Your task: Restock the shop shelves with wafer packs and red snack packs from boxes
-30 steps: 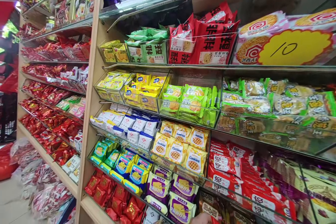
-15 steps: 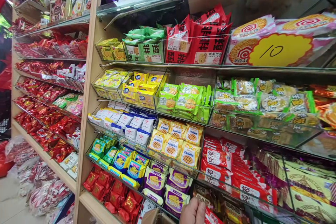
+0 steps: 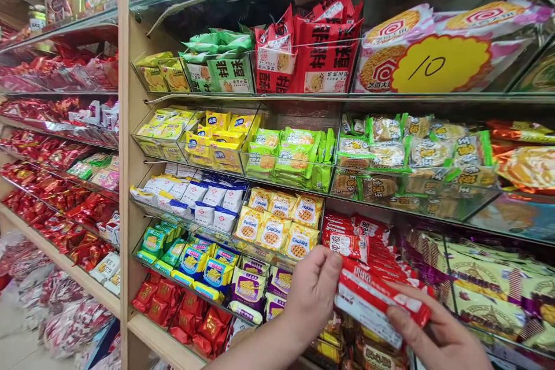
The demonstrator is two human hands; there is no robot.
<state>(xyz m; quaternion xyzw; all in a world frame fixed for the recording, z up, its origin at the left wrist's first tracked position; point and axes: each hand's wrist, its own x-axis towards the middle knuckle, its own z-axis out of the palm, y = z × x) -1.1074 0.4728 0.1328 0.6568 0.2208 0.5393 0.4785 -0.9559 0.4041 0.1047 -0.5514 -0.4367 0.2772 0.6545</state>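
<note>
Both my hands hold a long red-and-white snack packet [image 3: 375, 303] in front of the lower shelf at the right. My left hand [image 3: 313, 286] is closed at its left end, fingers curled in. On the right end, my right hand [image 3: 437, 326] grips with the thumb on the near side and fingers behind. Just behind lies a compartment of similar red packets [image 3: 359, 240], partly covered by my hands. Yellow cookie packets [image 3: 273, 228] sit left of these, and purple-and-cream biscuit packets [image 3: 248, 286] are beside my left forearm.
Clear dividers and glass fronts edge the shelves. Above stand light-green packets [image 3: 299, 156], green-edged bagged cakes [image 3: 429, 153] and a yellow price tag [image 3: 440, 63] marked 10. Cream-and-purple bags [image 3: 489, 300] fill the lower right. A wooden upright [image 3: 125, 185] separates the left shelves.
My left hand has risen from the bottom edge, and my right hand has come into view. The red-and-white packet is now up between both hands. The view has shifted slightly right.
</note>
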